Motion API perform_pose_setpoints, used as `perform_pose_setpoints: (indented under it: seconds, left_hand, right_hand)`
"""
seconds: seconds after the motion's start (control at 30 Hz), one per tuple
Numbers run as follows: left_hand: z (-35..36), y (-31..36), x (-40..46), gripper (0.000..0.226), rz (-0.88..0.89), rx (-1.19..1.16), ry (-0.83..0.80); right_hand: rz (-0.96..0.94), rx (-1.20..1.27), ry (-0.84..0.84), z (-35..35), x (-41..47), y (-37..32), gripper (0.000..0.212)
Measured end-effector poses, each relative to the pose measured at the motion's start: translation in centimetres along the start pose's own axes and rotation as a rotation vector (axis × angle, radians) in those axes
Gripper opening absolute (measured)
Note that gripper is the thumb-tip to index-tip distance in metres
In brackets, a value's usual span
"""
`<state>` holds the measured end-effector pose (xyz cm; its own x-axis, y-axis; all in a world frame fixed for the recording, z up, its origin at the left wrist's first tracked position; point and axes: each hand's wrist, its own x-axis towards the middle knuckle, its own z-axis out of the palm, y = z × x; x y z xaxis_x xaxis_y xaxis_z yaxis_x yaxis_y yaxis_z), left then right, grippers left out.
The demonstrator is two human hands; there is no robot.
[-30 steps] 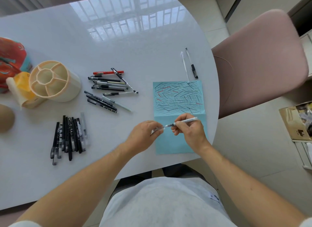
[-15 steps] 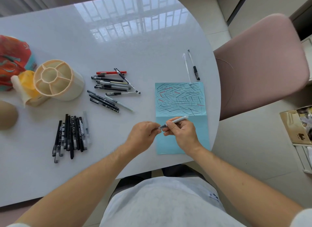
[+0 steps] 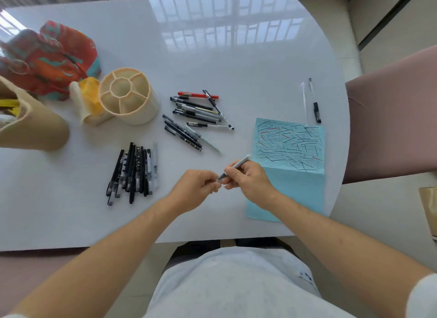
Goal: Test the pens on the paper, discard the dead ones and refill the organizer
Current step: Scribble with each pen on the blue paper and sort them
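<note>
Head view: right hand [image 3: 250, 180] grips pen [image 3: 234, 167] mid-frame, just left of blue paper [image 3: 288, 182]; left hand [image 3: 197, 191] pinches its cap end, likely recapping. Push straight until seated, then sort; organizer [image 3: 128, 95] sits upper left

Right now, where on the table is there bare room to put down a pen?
Bare: the far table beyond the organizer; the near strip below the black pens. Crowded: between organizer and blue paper, where loose pens lie.
</note>
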<state>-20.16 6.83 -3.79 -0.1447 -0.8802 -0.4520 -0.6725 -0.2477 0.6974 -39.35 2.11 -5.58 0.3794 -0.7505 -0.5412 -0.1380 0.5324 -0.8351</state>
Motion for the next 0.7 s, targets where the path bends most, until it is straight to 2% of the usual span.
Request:
perform_pose_setpoints:
  seconds: [0.1, 0.23, 0.43, 0.57, 0.7]
  left_hand:
    - [-0.6, -1.7, -0.7, 0.015, -0.046, -0.081, 0.026]
    - [-1.9, -3.8, -1.6, 0.012, -0.125, -0.197, 0.154]
    - [-3.4, -5.0, -2.1, 0.008, -0.108, -0.146, 0.119]
    - [-3.3, -5.3, -1.8, 0.007, -0.103, -0.026, 0.165]
    - [-2.5, -5.3, -1.8, 0.01, -0.107, 0.046, 0.225]
  right_hand:
    - [0.011, -0.113, -0.108, 0.6, 0.8, -0.5, 0.008]
    - [0.007, -0.156, -0.021, 1.8, 2.8, -1.6, 0.011]
    - [-0.03, -0.112, 0.001, 4.2, 4.5, -2.2, 0.011]
    - [-0.004, -0.033, 0.072, 5.9, 4.5, -1.7, 0.014]
    - [-0.001, -0.101, 0.085, 6.6, 4.8, -1.5, 0.022]
